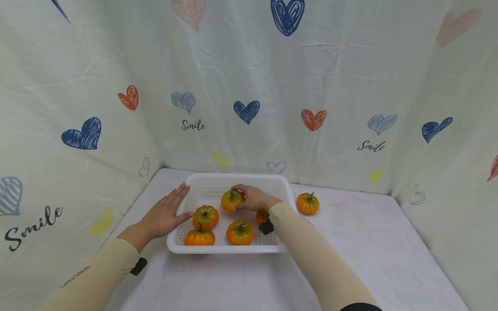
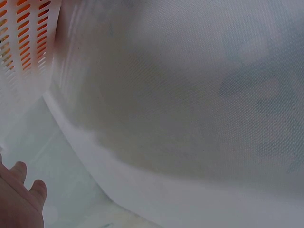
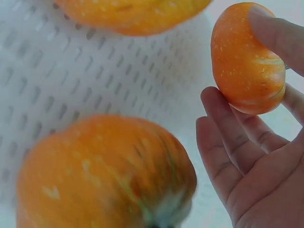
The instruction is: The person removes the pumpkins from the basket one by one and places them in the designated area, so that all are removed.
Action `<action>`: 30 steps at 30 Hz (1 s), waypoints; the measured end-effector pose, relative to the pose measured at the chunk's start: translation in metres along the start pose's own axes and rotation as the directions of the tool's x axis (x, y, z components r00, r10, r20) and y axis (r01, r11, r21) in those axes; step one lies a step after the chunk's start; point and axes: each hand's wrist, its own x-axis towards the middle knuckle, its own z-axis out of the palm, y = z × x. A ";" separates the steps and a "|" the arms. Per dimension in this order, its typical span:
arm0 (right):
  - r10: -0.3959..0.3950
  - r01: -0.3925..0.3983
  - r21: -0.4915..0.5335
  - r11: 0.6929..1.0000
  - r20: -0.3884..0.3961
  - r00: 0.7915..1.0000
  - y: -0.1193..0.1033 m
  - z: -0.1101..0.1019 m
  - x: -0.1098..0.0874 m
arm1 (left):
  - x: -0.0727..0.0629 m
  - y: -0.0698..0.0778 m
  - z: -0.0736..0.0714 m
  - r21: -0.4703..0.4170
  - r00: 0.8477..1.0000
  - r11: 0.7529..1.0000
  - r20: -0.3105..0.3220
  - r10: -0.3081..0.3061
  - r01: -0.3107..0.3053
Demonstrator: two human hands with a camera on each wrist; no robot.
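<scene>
Toward the back of the white basket (image 1: 229, 249), my right hand (image 1: 254, 198) is pinching a small orange pumpkin (image 1: 231, 201), the thumb pressing one side and the fingers curling against the other. Its speckled skin is showing between them in the right wrist view, though I cannot tell whether it is hanging clear of the perforated floor or resting on it. Along the left rim, my left hand (image 1: 165, 214) is holding its fingers straight and gripping nothing; fingertips and thumb are reaching to the edge (orange is glowing through the slots of the wall in the left wrist view).

Four more are sitting in the basket with the one I am grasping. One pumpkin (image 1: 205, 217) is lying just beside my left thumb, a second pumpkin (image 1: 199, 238) is sitting in front of it, a third pumpkin (image 1: 240, 233) is occupying the front middle, and a fourth pumpkin (image 1: 262, 217) is peeping out from beneath my right forearm, partly hidden. Outside, just beyond the right wall, a lone pumpkin (image 1: 308, 204) is resting on the white tabletop (image 1: 369, 242), stem up.

Beige sleeves (image 1: 319, 246) are covering my forearms, and a small black device (image 1: 138, 267) is showing at my left wrist. Behind everything, a pale curtain (image 1: 218, 69) is hanging, bearing scribbled hearts (image 1: 247, 113) and the word "Smile" (image 1: 193, 125).
</scene>
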 end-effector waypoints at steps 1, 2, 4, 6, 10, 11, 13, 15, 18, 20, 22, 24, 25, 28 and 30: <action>-0.004 0.004 -0.006 1.000 -0.003 1.000 0.000 -0.002 -0.001 | 0.000 0.000 0.000 0.000 1.000 1.000 0.000 -0.001 0.001; -0.012 0.012 -0.011 1.000 -0.007 1.000 0.000 -0.004 -0.001 | 0.000 0.001 -0.001 -0.001 1.000 1.000 0.000 -0.002 0.002; -0.023 0.023 -0.016 1.000 -0.012 1.000 -0.001 -0.009 -0.003 | -0.001 0.001 -0.001 0.000 1.000 1.000 0.000 -0.003 0.003; -0.038 0.038 -0.021 0.999 -0.014 0.999 -0.002 -0.014 -0.005 | -0.001 0.002 -0.002 0.000 1.000 1.000 0.001 -0.005 0.005; -0.061 0.060 -0.025 0.998 -0.021 0.998 -0.002 -0.023 -0.012 | -0.001 0.002 -0.002 -0.001 1.000 1.000 0.003 -0.006 0.006; -0.062 0.061 -0.024 0.998 -0.023 0.998 -0.002 -0.025 -0.013 | -0.001 0.002 -0.002 -0.002 1.000 1.000 0.003 -0.005 0.005; -0.060 0.060 -0.012 0.998 -0.029 0.998 -0.003 -0.028 -0.018 | -0.001 0.002 -0.002 -0.001 1.000 1.000 0.004 -0.003 0.003; -0.061 0.061 -0.003 0.998 -0.035 0.998 -0.003 -0.032 -0.021 | -0.001 0.002 -0.002 0.000 1.000 1.000 0.004 0.000 0.000; -0.078 0.078 -0.003 0.997 -0.041 0.996 -0.001 -0.035 -0.024 | 0.000 0.000 -0.001 0.006 1.000 1.000 0.004 0.001 -0.001; -0.092 0.092 -0.009 0.996 -0.041 0.995 0.000 -0.036 -0.025 | 0.001 -0.001 0.000 0.006 1.000 1.000 0.003 0.002 -0.002; -0.100 0.100 -0.015 0.995 -0.034 0.994 0.002 -0.037 -0.026 | 0.001 -0.001 0.001 0.007 1.000 1.000 0.003 0.003 -0.003; -0.103 0.103 -0.018 0.995 -0.029 0.994 0.002 -0.038 -0.028 | 0.001 -0.001 0.001 0.007 1.000 1.000 0.002 0.004 -0.004; -0.103 0.102 -0.016 0.995 -0.026 0.994 0.002 -0.038 -0.029 | 0.001 -0.001 0.001 0.008 1.000 1.000 0.002 0.004 -0.004; -0.093 0.093 -0.010 0.996 -0.018 0.996 0.001 -0.041 -0.034 | 0.001 -0.001 0.001 0.005 1.000 1.000 0.001 0.005 -0.005; -0.090 0.090 -0.004 0.996 -0.014 0.996 0.000 -0.043 -0.037 | 0.001 -0.002 0.001 0.006 1.000 1.000 -0.003 0.010 -0.010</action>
